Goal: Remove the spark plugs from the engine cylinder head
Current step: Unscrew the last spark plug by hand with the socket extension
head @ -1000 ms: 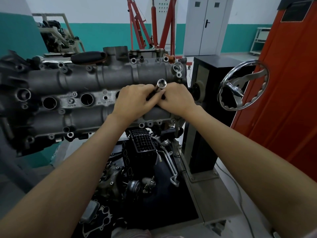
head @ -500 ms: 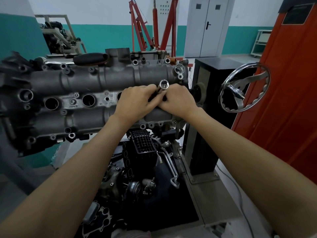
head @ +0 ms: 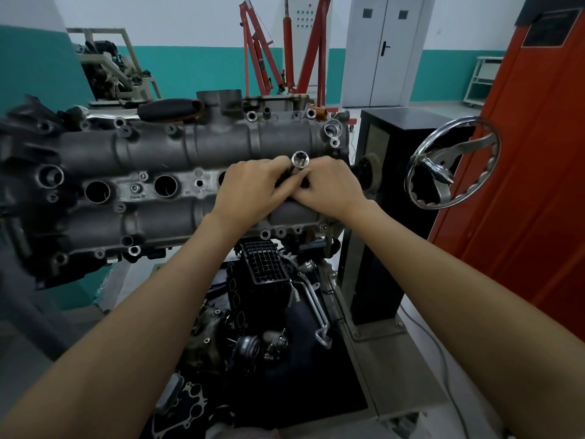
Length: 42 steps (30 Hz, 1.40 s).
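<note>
A grey engine cylinder head lies across an engine stand in front of me. Along its middle run round spark plug wells; two open wells show at the left. A chrome socket tool stands out of the rightmost well, its open end facing me. My left hand and my right hand meet around the tool's shaft, fingers curled on it. The plug itself is hidden inside the well and under my hands.
A chrome handwheel sticks out from the black stand column at the right, beside a red cabinet. Below the head lie loose engine parts on a dark mat. A red engine hoist stands behind.
Both hands stay on the socket tool at the rightmost well. The tool's open end has sunk slightly toward my fingers. Little else differs.
</note>
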Motion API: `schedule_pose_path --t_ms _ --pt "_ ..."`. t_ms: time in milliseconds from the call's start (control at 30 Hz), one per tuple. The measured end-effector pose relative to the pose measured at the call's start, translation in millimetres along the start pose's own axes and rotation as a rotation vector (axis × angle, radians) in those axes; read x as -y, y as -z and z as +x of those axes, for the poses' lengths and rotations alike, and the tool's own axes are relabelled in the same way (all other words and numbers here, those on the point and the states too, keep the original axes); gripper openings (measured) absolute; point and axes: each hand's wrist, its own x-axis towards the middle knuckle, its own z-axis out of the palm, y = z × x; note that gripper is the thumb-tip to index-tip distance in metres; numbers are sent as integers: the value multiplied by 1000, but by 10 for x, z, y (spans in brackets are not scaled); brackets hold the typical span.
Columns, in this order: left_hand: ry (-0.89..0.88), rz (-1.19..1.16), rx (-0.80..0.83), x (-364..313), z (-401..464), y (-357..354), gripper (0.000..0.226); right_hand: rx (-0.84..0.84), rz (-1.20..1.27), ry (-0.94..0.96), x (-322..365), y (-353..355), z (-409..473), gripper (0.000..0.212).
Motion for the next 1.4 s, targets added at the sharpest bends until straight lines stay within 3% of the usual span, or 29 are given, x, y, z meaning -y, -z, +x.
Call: schedule_pose_path --t_ms 167,367,533,633,933,1133,1233,1400 --pt "7 -32 11 -24 -2 24 58 -15 -27 37 25 -3 -7 18" --pt "-10 -47 -22 -56 -7 15 38 32 -49 6 24 -7 20 19" --pt "10 -14 -4 11 8 0 57 -27 -12 52 28 9 -8 33" --pt "5 -22 8 -1 3 7 61 -58 -2 79 61 19 -22 21" --pt "-15 -78 -14 -35 -1 25 39 4 -49 27 22 -13 6 19" --pt "-4 -34 19 -10 3 27 58 -33 9 42 56 28 -15 24" --pt "-2 -72 23 -14 4 31 54 -38 -40 92 61 19 -12 31" --pt "20 -73 16 -28 5 25 47 28 -66 33 21 -6 22 18"
